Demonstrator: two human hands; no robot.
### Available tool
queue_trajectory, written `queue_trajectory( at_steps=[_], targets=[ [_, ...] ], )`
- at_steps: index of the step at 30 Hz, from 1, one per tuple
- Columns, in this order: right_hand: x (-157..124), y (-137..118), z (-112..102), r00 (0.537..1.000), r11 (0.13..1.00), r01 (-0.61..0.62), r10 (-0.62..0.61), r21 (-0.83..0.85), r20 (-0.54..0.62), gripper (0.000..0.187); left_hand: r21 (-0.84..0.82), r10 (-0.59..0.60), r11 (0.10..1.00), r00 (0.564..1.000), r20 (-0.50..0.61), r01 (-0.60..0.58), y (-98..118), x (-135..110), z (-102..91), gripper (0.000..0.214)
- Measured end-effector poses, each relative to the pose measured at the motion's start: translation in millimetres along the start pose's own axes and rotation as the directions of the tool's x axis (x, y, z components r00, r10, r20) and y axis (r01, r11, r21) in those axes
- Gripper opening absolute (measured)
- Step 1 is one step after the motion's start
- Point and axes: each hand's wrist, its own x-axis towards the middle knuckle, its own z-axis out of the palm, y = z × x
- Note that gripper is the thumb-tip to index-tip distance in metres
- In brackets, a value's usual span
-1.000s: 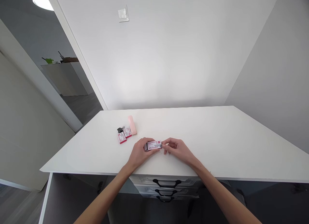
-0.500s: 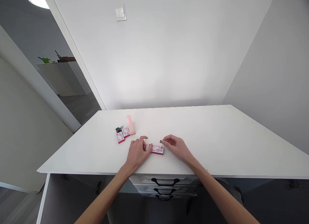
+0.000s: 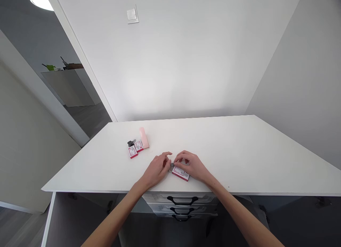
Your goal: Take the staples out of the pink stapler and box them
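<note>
A small white and red box of staples (image 3: 180, 173) lies tilted on the table in front of me, its grey inner end showing at the left. My left hand (image 3: 157, 170) has thumb and fingers bent round that left end, index finger stretched forward. Over the box's far left corner, my right hand (image 3: 192, 165) pinches a small grey strip of staples (image 3: 172, 164) between thumb and fingertips. The fingers partly cover both the strip and the box's end.
Left of my hands stand a pink stapler (image 3: 144, 137), two more red and white boxes (image 3: 132, 151) and a small black object (image 3: 130, 143). The white table (image 3: 226, 151) meets a wall at the back; drawers with black handles (image 3: 182, 201) sit below its front edge.
My right hand has brought the grey strip left and nearer to the box's left end. The box has shifted right and turned, and my left hand has moved slightly right.
</note>
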Motion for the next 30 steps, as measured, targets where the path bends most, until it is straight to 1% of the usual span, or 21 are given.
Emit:
queue_trajectory(
  at_steps=[4, 8, 12, 17, 23, 30],
  targets=[
    [1.3, 3.5, 2.8, 1.0, 0.999, 0.012, -0.012, -0.047, 0.012, 0.013, 0.007, 0.004, 1.0, 1.0, 0.0, -0.004, -0.4, 0.0, 0.9, 0.038],
    [1.3, 2.7, 2.1, 1.0, 0.999, -0.001, 0.001, -0.034, -0.007, 0.018, 0.009, -0.002, 1.0, 1.0, 0.001, 0.002, -0.9, -0.6, 1.4, 0.039],
    [-0.2, -1.4, 1.1, 0.999, 1.0, 0.001, -0.002, -0.021, -0.035, 0.015, -0.003, -0.011, 1.0, 1.0, -0.007, 0.011, 0.1, -1.0, 1.0, 0.04],
    [-2.4, -1.6, 2.8, 0.998, 0.997, 0.004, -0.008, -0.073, -0.057, 0.015, 0.001, -0.003, 1.0, 1.0, 0.0, 0.003, 0.3, -1.5, 0.6, 0.04],
    [-3.7, 4.1, 8.0, 1.0, 0.982, 0.021, -0.024, -0.188, -0.012, 0.016, 0.002, 0.05, 0.999, 0.997, 0.054, -0.05, 2.4, -3.0, -1.4, 0.033],
    [-3.8, 2.2, 9.4, 0.999, 0.968, 0.04, -0.043, -0.248, -0.009, 0.017, -0.059, 0.075, 0.996, 0.99, 0.119, -0.068, 7.7, -4.7, -5.0, 0.036]
  ],
)
